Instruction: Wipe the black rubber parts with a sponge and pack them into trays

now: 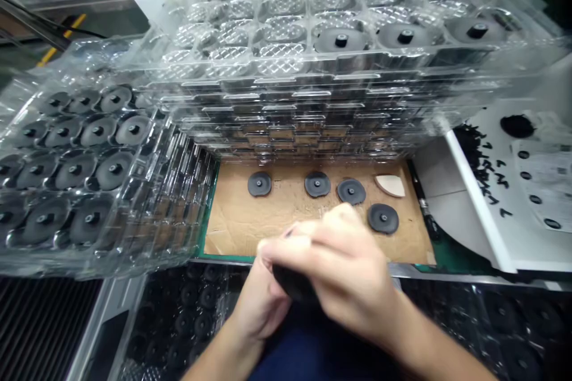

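My left hand [261, 303] and my right hand [344, 274] meet in front of me, both closed around one black round part [292, 286], mostly hidden by the fingers. The hands are a little blurred. Just beyond them, several black discs lie loose on a brown cardboard sheet [236, 220]: one disc [260, 184] at the left, another disc [317, 184] in the middle, a third disc [383, 218] nearest my right hand.
A tall stack of clear plastic trays [286, 65] stands behind the cardboard, its top tray holding a few black discs. Another tray stack [75, 172] full of discs sits at the left. A white bin [496, 202] with small black scraps is at the right.
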`<state>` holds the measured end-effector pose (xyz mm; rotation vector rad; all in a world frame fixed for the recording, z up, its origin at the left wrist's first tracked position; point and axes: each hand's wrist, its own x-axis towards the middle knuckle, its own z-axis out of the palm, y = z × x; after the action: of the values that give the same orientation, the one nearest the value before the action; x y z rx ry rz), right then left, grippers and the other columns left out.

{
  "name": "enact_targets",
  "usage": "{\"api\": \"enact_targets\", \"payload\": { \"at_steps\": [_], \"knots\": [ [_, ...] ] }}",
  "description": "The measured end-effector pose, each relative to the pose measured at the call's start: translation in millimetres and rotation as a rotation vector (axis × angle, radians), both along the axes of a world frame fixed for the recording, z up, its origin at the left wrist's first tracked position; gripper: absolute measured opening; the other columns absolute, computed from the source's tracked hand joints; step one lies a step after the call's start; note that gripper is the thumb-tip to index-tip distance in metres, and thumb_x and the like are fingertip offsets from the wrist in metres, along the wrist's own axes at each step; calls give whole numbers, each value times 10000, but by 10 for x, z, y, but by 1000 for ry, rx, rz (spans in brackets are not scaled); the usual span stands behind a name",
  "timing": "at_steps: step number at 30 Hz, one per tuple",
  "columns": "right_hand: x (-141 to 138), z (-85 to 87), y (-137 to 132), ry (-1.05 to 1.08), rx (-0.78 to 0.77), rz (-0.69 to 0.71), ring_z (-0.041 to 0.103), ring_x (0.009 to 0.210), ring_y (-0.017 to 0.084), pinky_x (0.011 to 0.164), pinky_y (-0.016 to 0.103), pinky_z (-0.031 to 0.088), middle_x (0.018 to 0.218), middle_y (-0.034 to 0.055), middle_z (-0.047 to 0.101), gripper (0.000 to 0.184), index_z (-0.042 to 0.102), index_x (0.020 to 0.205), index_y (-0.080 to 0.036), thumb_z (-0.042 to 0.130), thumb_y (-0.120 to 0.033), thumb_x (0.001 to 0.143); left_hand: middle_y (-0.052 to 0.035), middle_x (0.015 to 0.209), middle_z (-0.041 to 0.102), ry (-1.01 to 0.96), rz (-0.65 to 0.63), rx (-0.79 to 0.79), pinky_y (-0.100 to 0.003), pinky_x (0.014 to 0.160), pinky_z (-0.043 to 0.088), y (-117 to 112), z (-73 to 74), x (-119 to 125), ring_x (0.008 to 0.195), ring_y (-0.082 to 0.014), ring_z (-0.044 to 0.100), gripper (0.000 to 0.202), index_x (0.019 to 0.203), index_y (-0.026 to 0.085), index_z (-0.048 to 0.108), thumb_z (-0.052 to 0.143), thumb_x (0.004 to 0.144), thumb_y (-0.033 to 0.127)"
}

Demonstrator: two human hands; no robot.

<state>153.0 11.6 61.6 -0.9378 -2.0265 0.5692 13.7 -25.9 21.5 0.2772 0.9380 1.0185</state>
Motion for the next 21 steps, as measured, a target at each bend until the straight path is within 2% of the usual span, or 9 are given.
{"api": "enact_targets", "payload": {
  "at_steps": [2,4,6,8,10,12,16,19,21],
  "knots": [
    [66,-195,57,-62,-155,-134,601,769,146,734,307,359,882,19,717,250,685,1003,-221,449,-181,933,-55,1036,695,-31,45,33,-322,901,472,-9,-50,-53,952,-242,635,650,1056,215,675,876,454,356],
    [123,-475,57,-131,-298,-219,617,818,162,762,307,394,911,30,719,209,684,1009,-224,499,-207,914,-60,1184,655,-87,84,53,-345,931,464,-21,-86,-122,995,-244,637,637,1106,271,647,857,508,339],
    [140,-787,-8,-154,-374,-216,639,796,168,727,296,440,883,33,727,192,697,974,-216,521,-227,900,-55,1244,628,-140,96,55,-340,951,454,-31,-105,-190,1083,-252,608,565,1106,299,643,828,573,317],
    [125,-1040,-100,-156,-397,-186,657,716,169,648,279,472,793,31,732,194,717,878,-198,525,-228,887,-48,1216,644,-175,88,54,-309,937,462,-33,-112,-240,1122,-247,587,518,1093,294,649,812,602,302],
    [104,-1139,-162,-154,-419,-177,655,634,163,589,264,486,703,25,721,217,720,796,-187,528,-242,879,-40,1176,662,-201,87,58,-288,904,481,-26,-113,-264,1098,-238,600,517,1089,283,649,813,598,279],
    [85,-1029,-164,-141,-443,-201,651,617,149,572,249,501,729,32,722,228,716,843,-182,507,-256,894,-41,1150,672,-205,92,53,-284,889,491,-14,-107,-267,1068,-236,612,548,1090,265,647,827,573,278],
    [-53,-385,-85,-23,-384,-227,640,737,140,627,238,522,944,57,697,213,653,1052,-190,513,-242,901,-47,1153,666,-149,104,-1,-285,894,491,9,-76,-253,1045,-225,619,568,1124,250,627,815,588,232],
    [-243,8,-79,83,-197,-6,625,827,158,748,264,525,924,86,680,252,621,1101,-119,498,-130,882,-53,1129,675,-133,131,-18,-299,921,481,26,-60,-273,1025,-218,625,553,1126,239,626,806,604,220],
    [-341,102,-82,50,-260,165,625,816,145,753,241,524,891,80,676,255,626,1081,-102,475,-80,876,-34,1076,693,-113,171,-28,-308,916,486,36,-58,-300,972,-207,645,528,1085,249,645,816,587,210]
  ]
}}
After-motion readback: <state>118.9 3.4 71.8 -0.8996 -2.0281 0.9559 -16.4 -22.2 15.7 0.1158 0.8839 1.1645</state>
